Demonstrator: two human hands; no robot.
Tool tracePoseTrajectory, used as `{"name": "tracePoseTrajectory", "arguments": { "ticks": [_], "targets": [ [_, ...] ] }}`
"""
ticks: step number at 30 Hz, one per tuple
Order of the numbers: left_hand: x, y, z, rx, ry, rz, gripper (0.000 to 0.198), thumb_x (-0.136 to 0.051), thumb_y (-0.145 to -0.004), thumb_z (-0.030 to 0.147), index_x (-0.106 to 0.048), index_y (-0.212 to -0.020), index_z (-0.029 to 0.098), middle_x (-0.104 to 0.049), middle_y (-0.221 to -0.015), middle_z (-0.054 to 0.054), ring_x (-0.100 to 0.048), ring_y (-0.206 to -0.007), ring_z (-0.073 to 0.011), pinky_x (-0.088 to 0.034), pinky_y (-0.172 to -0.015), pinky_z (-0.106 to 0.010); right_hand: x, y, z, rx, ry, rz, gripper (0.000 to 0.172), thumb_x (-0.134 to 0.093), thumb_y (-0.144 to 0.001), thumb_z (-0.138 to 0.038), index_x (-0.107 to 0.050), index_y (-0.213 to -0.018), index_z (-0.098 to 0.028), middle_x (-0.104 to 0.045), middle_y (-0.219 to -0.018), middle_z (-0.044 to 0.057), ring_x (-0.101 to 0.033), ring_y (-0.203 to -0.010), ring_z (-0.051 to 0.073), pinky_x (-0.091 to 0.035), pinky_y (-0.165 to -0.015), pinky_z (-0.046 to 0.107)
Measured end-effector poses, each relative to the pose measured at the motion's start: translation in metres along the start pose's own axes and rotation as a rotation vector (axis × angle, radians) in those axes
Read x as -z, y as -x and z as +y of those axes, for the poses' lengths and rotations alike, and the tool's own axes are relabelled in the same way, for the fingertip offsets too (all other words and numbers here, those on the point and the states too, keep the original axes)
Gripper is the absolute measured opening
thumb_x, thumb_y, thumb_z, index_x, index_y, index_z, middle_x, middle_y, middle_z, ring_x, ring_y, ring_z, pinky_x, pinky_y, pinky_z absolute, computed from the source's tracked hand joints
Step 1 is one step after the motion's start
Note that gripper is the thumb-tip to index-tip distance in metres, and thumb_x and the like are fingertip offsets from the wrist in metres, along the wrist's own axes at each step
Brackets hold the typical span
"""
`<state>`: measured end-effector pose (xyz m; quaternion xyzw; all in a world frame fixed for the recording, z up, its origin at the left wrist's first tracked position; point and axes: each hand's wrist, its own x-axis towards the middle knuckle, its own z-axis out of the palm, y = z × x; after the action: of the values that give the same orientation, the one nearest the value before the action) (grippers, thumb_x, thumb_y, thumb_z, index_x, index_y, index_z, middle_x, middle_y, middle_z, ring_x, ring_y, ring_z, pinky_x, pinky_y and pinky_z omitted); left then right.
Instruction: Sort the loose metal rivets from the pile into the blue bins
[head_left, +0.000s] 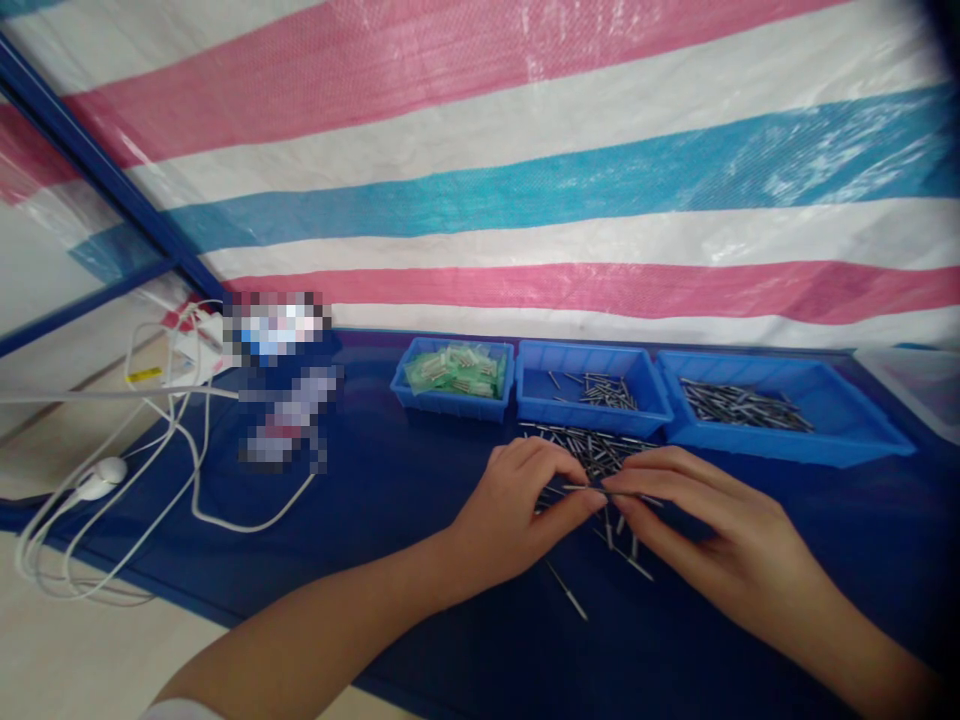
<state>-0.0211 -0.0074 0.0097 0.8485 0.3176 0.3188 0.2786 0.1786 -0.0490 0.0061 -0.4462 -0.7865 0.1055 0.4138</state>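
My left hand [517, 505] and my right hand [705, 515] meet fingertip to fingertip above a pile of thin metal rods [592, 448] on the blue table. Each hand is closed in a pinch on a thin metal rod [634, 494], which lies nearly level between them. Whether it is one piece or two joined end to end, I cannot tell. Below the hands, a loose rod with a thicker end [574, 597] lies on the table. Fingers and palms hide part of the pile.
Behind the pile stand three blue bins: one with bagged green pieces [451, 402], one with short metal pins [536, 408], one with longer rods [847, 445]. White cables [196, 470] and blurred items lie left. A striped sheet [480, 205] hangs behind.
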Motion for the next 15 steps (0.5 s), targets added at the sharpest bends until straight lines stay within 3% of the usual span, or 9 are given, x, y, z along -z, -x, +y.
{"name": "tracePoseTrajectory", "arguments": {
  "ticks": [3,7,12,15],
  "targets": [
    [0.000,0.001,0.001,0.004,-0.006,-0.016,0.022,-0.057,-0.091,0.037,-0.059,-0.101,0.018,-0.066,-0.101,-0.005,-0.058,-0.097,-0.0179,-0.042,-0.086,-0.031,0.005,-0.002,0.005,0.013,0.085,0.005,0.013,-0.060,-0.086,-0.022,-0.066,-0.097,-0.025,-0.065,-0.097,0.004,-0.063,-0.092,0.017,-0.052,-0.077,0.029],
    [0.000,0.003,0.002,0.033,-0.058,-0.074,0.033,-0.056,-0.091,0.039,-0.054,-0.117,0.019,-0.065,-0.106,-0.005,-0.057,-0.101,-0.0188,-0.041,-0.089,-0.033,0.019,-0.004,0.023,-0.081,0.185,0.099,0.012,-0.057,-0.088,-0.031,-0.066,-0.092,-0.023,-0.067,-0.097,0.004,-0.063,-0.093,0.018,-0.049,-0.084,0.032],
    [0.000,0.006,-0.003,0.000,-0.279,-0.146,0.034,-0.054,-0.091,0.043,-0.059,-0.118,0.023,-0.061,-0.116,-0.006,-0.051,-0.110,-0.0227,-0.037,-0.091,-0.038,0.044,-0.007,0.060,-0.380,0.422,0.316,0.032,-0.050,-0.087,-0.047,-0.067,-0.088,-0.020,-0.070,-0.090,0.007,-0.065,-0.084,0.023,-0.049,-0.077,0.036],
    [-0.001,0.008,-0.006,-0.053,-0.380,-0.209,0.036,-0.054,-0.090,0.049,-0.061,-0.118,0.028,-0.060,-0.117,-0.004,-0.048,-0.111,-0.0244,-0.036,-0.088,-0.040,0.053,-0.005,0.080,-0.503,0.749,0.265,0.040,-0.043,-0.088,-0.051,-0.069,-0.089,-0.021,-0.071,-0.094,0.010,-0.064,-0.090,0.033,-0.047,-0.071,0.046]
  ]
}}
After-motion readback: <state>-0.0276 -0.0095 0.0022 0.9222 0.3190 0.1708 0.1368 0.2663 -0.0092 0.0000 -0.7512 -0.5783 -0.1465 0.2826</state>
